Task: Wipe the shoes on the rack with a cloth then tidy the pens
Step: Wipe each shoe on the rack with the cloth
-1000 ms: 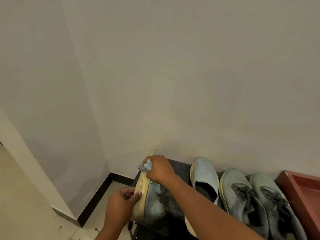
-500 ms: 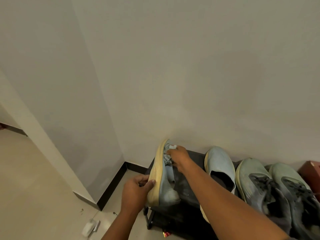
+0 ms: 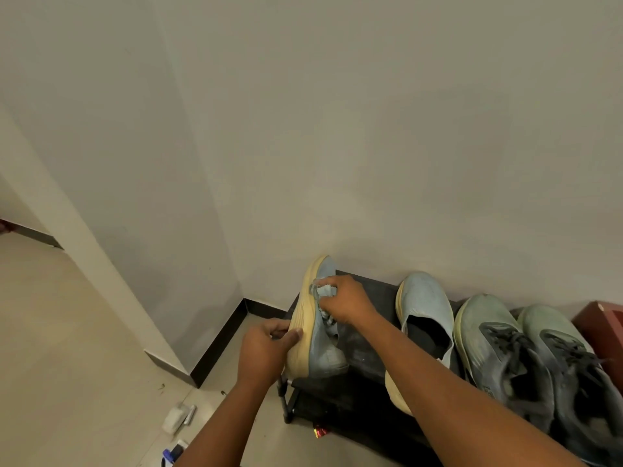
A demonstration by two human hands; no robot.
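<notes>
Nearest, on the floor at the left, lie a small white object [image 3: 175, 417] and a blue-and-white item [image 3: 172, 452]. The left hand [image 3: 261, 352] grips the yellow sole of a light blue shoe [image 3: 315, 332], fingers curled round its edge, holding it tipped on its side at the left end of the black rack [image 3: 364, 345]. The right hand [image 3: 344, 303] pinches a bunched grey-blue cloth [image 3: 325, 291] against the shoe's upper. Right of it on the rack sit its mate [image 3: 426, 308] and two grey-green laced shoes [image 3: 526, 358]; a reddish box [image 3: 603, 326] stands at the far right.
</notes>
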